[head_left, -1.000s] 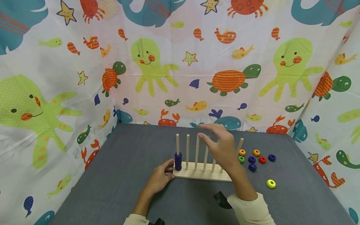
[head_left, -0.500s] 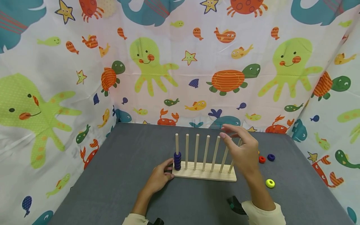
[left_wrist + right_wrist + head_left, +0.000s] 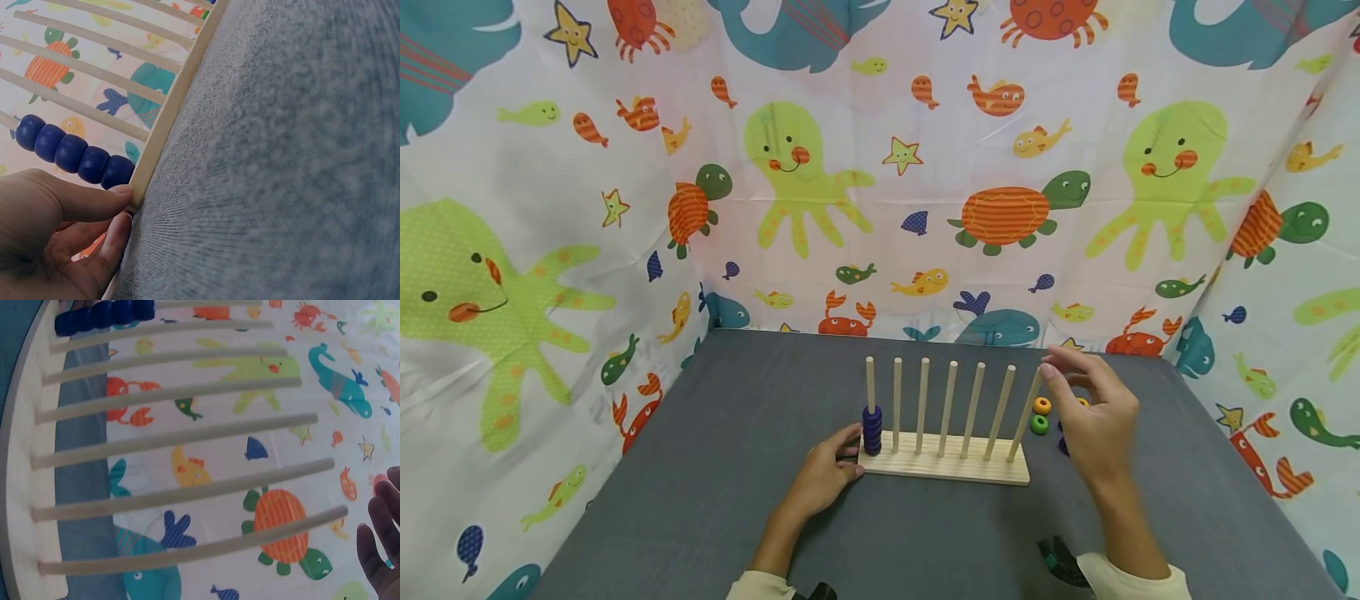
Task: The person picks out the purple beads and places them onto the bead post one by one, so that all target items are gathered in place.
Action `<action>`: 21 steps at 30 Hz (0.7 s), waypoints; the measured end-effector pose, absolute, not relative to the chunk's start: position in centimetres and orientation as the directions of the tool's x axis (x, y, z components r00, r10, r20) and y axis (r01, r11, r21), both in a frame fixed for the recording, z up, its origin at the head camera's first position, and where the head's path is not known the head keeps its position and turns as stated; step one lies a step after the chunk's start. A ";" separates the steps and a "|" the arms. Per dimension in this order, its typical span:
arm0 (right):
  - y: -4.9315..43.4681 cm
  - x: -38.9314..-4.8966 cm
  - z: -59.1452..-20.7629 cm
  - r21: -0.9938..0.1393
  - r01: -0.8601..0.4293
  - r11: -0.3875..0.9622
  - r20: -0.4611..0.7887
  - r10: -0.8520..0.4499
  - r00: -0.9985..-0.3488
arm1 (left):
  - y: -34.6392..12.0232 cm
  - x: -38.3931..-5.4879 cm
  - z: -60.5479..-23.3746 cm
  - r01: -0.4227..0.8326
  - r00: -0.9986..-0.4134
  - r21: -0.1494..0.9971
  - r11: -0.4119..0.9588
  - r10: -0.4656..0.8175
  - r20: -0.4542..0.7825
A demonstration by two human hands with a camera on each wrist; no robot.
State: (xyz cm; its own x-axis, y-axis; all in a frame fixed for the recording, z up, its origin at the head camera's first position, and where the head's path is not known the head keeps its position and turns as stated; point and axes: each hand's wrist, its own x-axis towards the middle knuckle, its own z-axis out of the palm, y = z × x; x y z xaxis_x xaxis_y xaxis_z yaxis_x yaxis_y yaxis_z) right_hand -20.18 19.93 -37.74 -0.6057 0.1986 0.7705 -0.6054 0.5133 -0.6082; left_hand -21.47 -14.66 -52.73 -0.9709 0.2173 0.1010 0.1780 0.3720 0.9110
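Left hand: I see my left hand resting on the grey table, thumb + fingers pinching the left end of the wooden peg board.
Right hand: right hand is up in the air just right of the last peg, fingers loosely spread, holding nothing.
Peg board: near table centre, 7 upright pegs; blue rings stacked on the leftmost peg only.
Loose rings: orange ring + green ring on table, betw. board and right hand; others hidden behind hand.
Backdrop: sea-animal curtain.
Writing: no readable text/brand.
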 end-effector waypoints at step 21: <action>24.3 -21.1 -42.6 -0.746 -0.293 0.598 0.570 0.346 -0.745 | -14.6 -21.5 -52.7 0.177 -0.973 0.904 0.388 0.210 0.100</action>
State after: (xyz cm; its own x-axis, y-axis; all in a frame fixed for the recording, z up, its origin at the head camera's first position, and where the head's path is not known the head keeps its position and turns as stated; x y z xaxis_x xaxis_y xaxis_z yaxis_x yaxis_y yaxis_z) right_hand -21.06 24.30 -42.60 -0.7453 0.3457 0.5701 -0.2930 0.5982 -0.7459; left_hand -21.48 -14.64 -52.71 -0.9726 0.2099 0.1002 0.1770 0.3884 0.9043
